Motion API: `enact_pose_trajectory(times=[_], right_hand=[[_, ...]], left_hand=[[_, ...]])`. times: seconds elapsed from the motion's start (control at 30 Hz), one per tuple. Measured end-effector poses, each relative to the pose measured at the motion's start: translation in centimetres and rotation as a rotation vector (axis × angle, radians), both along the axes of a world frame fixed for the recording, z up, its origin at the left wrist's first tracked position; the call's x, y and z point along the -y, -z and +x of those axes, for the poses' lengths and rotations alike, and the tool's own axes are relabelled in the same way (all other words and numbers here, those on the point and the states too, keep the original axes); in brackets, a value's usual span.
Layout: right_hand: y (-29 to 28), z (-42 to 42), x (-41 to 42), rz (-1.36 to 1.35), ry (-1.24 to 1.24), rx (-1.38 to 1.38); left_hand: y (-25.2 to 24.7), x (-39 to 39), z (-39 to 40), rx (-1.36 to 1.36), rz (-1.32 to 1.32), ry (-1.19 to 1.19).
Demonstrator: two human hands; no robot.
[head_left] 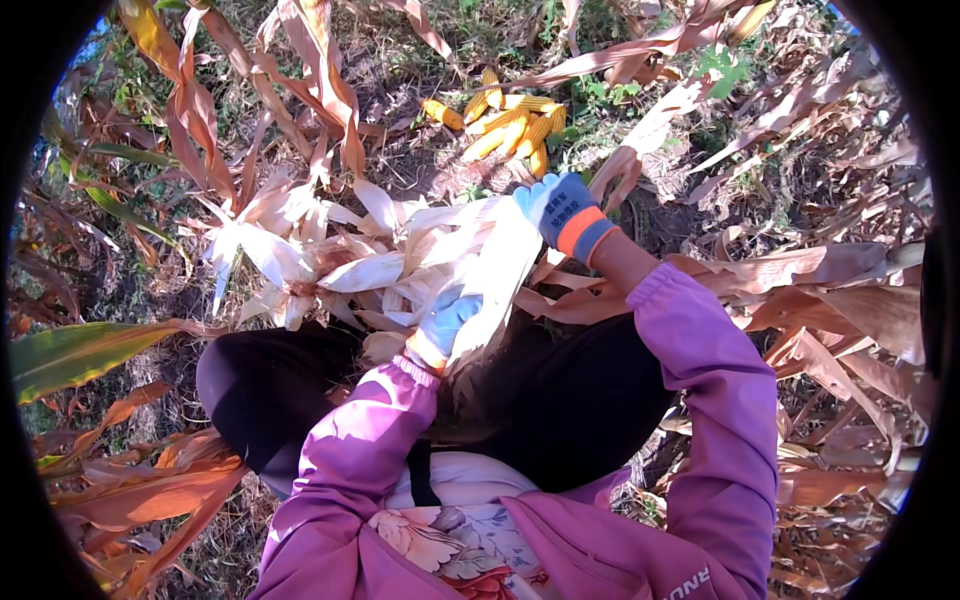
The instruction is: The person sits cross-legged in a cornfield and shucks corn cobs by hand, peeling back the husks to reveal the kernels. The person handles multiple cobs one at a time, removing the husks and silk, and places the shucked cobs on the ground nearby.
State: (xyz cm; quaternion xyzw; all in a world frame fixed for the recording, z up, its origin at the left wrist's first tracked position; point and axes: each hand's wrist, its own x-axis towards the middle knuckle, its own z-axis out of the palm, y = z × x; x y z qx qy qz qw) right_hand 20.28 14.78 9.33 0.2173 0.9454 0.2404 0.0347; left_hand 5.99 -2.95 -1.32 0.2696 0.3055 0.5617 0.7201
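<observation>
My left hand (pixel 448 324), in a blue work glove with an orange cuff, grips the lower part of a pale, dry corn husk (pixel 491 289) above my lap. At the husk's upper end, my right hand (pixel 556 210) in a matching glove has its fingers closed on the husk's tip. Whether an ear of corn lies inside the husk cannot be seen. Just beyond my right hand, a pile of bare yellow corn ears (pixel 517 127) rests on the ground, with one ear (pixel 442 114) at its left side.
Loose pale husks (pixel 281 262) are heaped in front of my bent, black-trousered legs (pixel 277 390). Dry corn stalks and leaves (pixel 817 300) crowd the right side, and more leaves (pixel 150 495) reach in at the left. Low green weeds (pixel 600 90) grow near the ears.
</observation>
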Motion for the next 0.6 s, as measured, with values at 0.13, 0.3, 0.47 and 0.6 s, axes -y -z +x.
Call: enact_pose_trajectory(times=[0.13, 0.3, 0.47, 0.6], right_hand=[[0.7, -0.2, -0.2, -0.040, 0.123, 0.058], [1.3, -0.8, -0.3, -0.031, 0.155, 0.057], [2.3, -1.1, -0.8, -0.139, 0.237, 0.046], [2.3, -1.1, -0.8, -0.171, 0.285, 0.042]], left_hand=[[-2.0, 0.3, 0.9, 0.233, -0.115, -0.005], [-0.3, 0.4, 1.1, 0.631, -0.061, 0.044], [3.1, -0.4, 2.9, 0.068, 0.076, -0.240], [-0.6, 0.2, 3.0, 0.099, 0.054, -0.206]])
